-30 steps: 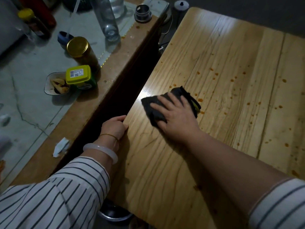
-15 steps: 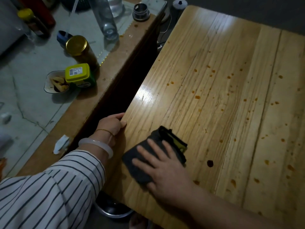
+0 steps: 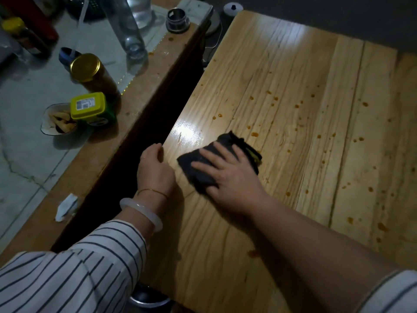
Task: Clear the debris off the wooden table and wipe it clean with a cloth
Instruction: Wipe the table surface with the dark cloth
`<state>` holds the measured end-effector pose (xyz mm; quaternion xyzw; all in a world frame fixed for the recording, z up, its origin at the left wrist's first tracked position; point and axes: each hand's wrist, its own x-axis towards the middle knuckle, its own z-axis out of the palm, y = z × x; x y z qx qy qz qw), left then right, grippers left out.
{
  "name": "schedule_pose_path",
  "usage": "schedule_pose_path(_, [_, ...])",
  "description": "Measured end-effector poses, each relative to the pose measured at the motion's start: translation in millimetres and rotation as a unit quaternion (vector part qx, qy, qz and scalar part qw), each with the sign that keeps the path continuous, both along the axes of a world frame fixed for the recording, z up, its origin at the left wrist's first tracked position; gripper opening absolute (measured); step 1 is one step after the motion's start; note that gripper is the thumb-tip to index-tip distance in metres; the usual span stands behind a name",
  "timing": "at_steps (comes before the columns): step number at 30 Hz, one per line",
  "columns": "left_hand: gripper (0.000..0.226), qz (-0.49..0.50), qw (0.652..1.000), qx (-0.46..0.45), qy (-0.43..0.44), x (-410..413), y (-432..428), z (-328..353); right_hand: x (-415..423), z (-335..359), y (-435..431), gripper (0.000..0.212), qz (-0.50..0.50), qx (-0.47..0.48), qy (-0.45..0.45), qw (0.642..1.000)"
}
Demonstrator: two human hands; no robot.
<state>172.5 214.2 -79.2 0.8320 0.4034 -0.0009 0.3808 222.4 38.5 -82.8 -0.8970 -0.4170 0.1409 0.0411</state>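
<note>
Dark cloth [image 3: 200,171] under a flat, spread-fingered right hand [image 3: 228,177] presses the wooden table [image 3: 293,82] near its left edge — the wiping step, seemingly. The left hand [image 3: 155,170] curls over that edge, gripping it. Orange spots [image 3: 255,133] dot the boards beyond; the next stroke should sweep right and away, where open wood gives room — a dark gap [image 3: 144,123] drops off leftward.

By the wall, a side counter [image 3: 140,86] holds a gold-lidded jar [image 3: 86,68] just behind a yellow-lidded green tub [image 3: 89,106], which touches a small bowl [image 3: 45,117] of pale food pieces. Farther back stands a clear bottle [image 3: 128,30]. A crumpled tissue [image 3: 66,206] lies nearer me.
</note>
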Motion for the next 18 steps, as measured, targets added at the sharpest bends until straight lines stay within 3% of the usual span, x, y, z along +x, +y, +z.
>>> schedule_pose_path(5, [0.06, -0.172, 0.98, 0.103, 0.017, 19, -28, 7, 44, 2, -20, 0.06, -0.103, -0.014, -0.005, 0.995])
schedule_pose_path(9, [0.074, -0.236, 0.961, 0.123, 0.075, 34, -44, 10, 39, 1, -29, 0.061, -0.156, -0.004, 0.003, 0.988])
schedule_pose_path(18, [0.096, -0.303, 0.926, 0.114, 0.195, 48, -46, 14, 9, -9, -46, 0.061, -0.074, 0.029, -0.025, 0.997])
